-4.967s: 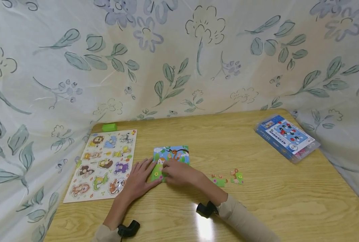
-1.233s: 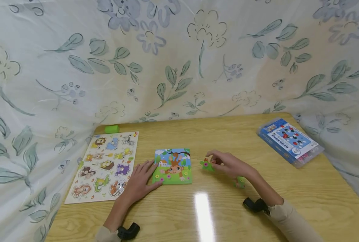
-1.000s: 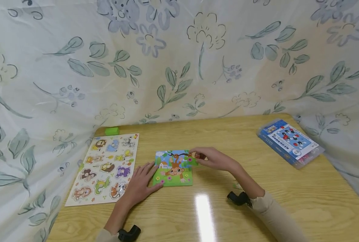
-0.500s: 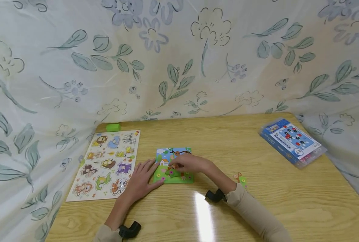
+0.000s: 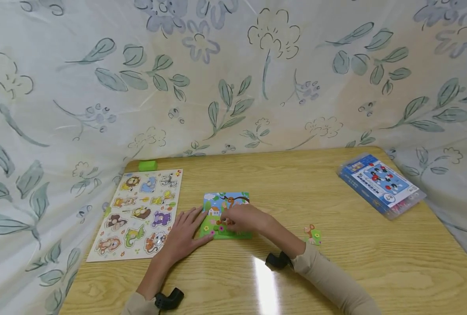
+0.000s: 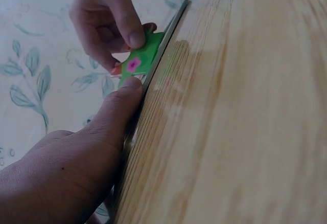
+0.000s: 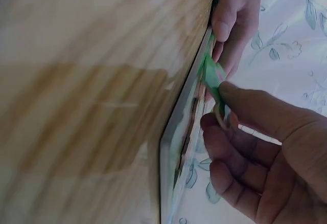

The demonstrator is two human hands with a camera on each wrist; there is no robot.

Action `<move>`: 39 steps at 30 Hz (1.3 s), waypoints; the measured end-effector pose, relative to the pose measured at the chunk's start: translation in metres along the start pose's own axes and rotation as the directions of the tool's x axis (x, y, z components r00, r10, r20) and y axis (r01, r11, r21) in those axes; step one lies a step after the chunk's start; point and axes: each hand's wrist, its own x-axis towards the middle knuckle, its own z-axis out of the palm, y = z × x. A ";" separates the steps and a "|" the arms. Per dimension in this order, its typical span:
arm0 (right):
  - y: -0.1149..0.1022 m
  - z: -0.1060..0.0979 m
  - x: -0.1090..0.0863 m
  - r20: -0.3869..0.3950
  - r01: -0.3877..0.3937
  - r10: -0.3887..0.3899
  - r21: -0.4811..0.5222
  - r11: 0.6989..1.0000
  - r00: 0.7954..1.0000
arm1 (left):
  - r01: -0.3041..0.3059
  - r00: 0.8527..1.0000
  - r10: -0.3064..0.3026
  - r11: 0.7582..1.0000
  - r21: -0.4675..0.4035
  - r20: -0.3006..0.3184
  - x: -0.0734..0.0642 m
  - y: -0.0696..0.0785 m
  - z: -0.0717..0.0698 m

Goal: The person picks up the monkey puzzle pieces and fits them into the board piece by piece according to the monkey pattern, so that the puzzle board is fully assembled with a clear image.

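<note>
A small square puzzle board (image 5: 214, 199) with a monkey scene lies in the middle of the table. My right hand (image 5: 243, 218) is over it and pinches a green jigsaw piece with a pink flower. In the left wrist view that jigsaw piece (image 6: 145, 55) is tilted just above the board, between thumb and fingers; the right wrist view shows the same jigsaw piece (image 7: 212, 78). My left hand (image 5: 184, 232) lies flat with spread fingers, its fingertips and thumb touching the board's left edge. Another jigsaw piece (image 5: 312, 235) lies on the table to the right.
A large animal peg board (image 5: 137, 214) lies at the left, with a green block (image 5: 148, 166) behind it. At the back right stands a blue boxed set (image 5: 381, 183) in clear plastic. A floral cloth (image 5: 233, 87) hangs behind the wooden table (image 5: 347, 267).
My right hand has picked up the jigsaw piece from the right of the board and carried it left over the board. My left hand has stayed at the board's edge.
</note>
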 end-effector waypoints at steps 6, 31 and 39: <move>-0.007 0.004 0.000 -0.044 -0.018 0.014 -0.101 0.995 0.999 | 0.025 0.999 -0.024 1.000 -0.014 0.027 0.000 0.001 -0.001; -0.009 0.009 0.002 -0.099 -0.027 0.004 -0.225 0.974 0.995 | 0.028 0.999 -0.028 1.000 -0.007 0.024 0.000 0.002 -0.002; -0.009 0.011 0.001 -0.131 -0.016 -0.015 -0.230 0.973 0.991 | 0.006 1.000 -0.006 1.000 -0.001 -0.005 0.000 0.002 -0.002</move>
